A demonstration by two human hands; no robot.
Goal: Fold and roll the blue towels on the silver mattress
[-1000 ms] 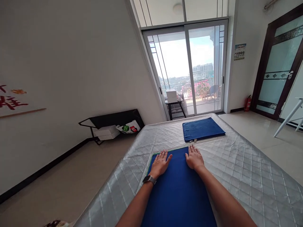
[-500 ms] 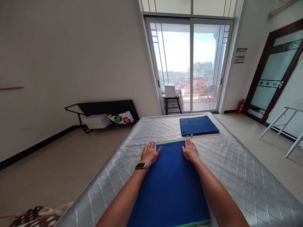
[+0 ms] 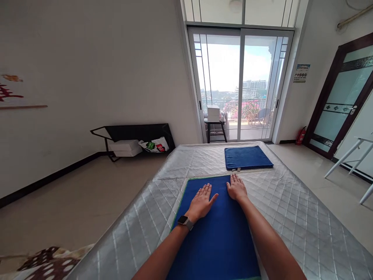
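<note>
A blue cloth (image 3: 218,241) with green edging lies spread on the grey quilted mattress (image 3: 291,206). My left hand (image 3: 201,201), with a watch on its wrist, rests palm down on the cloth's upper left part, fingers stretched and thumb apart. At the cloth's far right corner my right hand (image 3: 236,188) lies flat, its fingers extended over the edge. Neither hand holds anything. Beyond them sits a folded blue cloth (image 3: 247,157) with small tags on its near side.
A black rack (image 3: 136,133) with white boxes and a bag stands by the left wall. A stool (image 3: 215,126) with a white box is near the glass doors. Patterned fabric (image 3: 49,262) lies at the lower left; a white table (image 3: 361,147) stands right.
My left hand has moved from the cloth's left edge inward and nearer to me, uncovering the far left corner. My right hand stays at the far right corner. The view has shifted slightly left.
</note>
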